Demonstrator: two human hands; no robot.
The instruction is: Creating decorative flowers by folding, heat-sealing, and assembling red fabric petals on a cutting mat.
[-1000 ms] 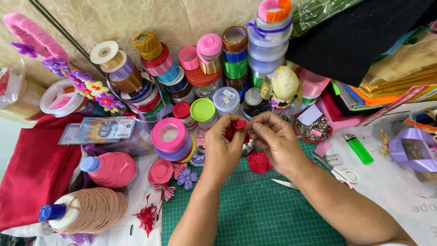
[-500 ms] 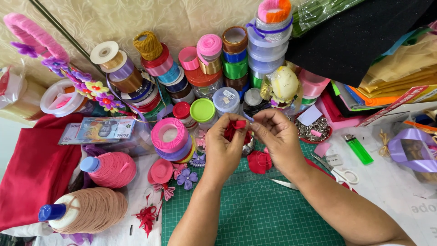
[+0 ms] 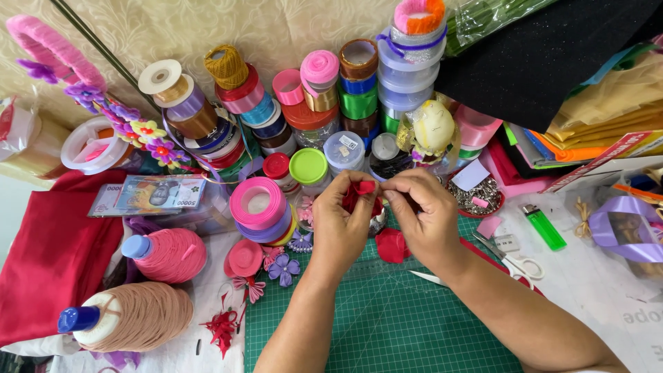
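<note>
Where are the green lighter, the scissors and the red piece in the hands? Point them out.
green lighter [image 3: 543,227], head view, middle of its body
scissors [image 3: 519,264], head view, white handle
red piece [image 3: 360,194], head view, folded top between the fingers

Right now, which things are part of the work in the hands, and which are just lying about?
In use: left hand, right hand, red ribbon piece pinched between them.

Lying about: second red piece, scissors, green lighter, pink ribbon roll, pink yarn cone, green cutting mat.

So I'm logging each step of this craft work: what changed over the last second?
Little: both hands, left hand and right hand, stay pinched on the red ribbon piece, fingers only slightly shifted. The red petal on the green mat and the scissors stayed put.
</note>
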